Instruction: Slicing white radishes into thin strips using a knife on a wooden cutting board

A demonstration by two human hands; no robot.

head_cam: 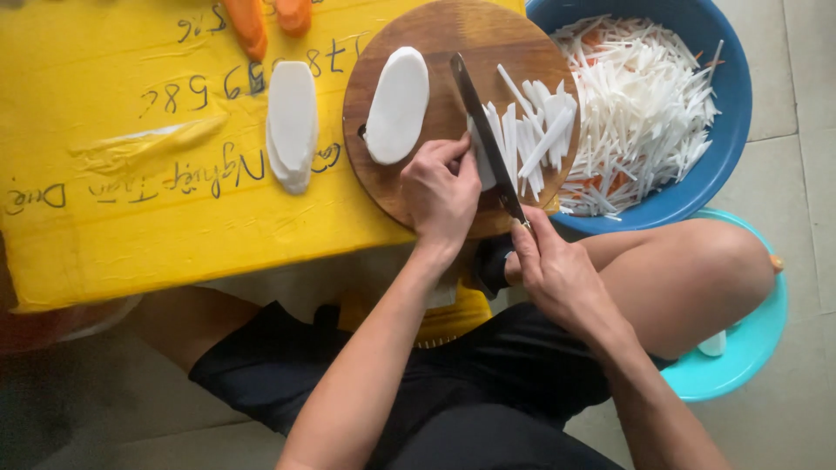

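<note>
Right fingers: curled shut around the knife (484, 130) handle, forefinger stretched along the top of the blade
Right hand (557, 274): low at the near edge of the board, forearm running back over the right knee
Left fingers: bent, tips pressed down on the white slice (482, 158) being cut, knuckles just beside the blade
Left hand (440, 190): on the board's near side, wrist straight, forearm coming up from the lap
Knife: blade slants across the board, tip pointing away, edge resting on the slice right of the left fingertips
Cut sticks (535, 135): loose heap on the board, right of the blade
Whole slice (397, 104): flat oval, left of the hand, apart from the knife
Board (444, 35): round, wooden, overlapping the yellow box (104, 244) and the blue basin (740, 96)
Basin: filled with white strips and a few orange ones
Stacked slices (292, 126): on the yellow box, well left of the board
Carrots (261, 22): at the box's far edge
</note>
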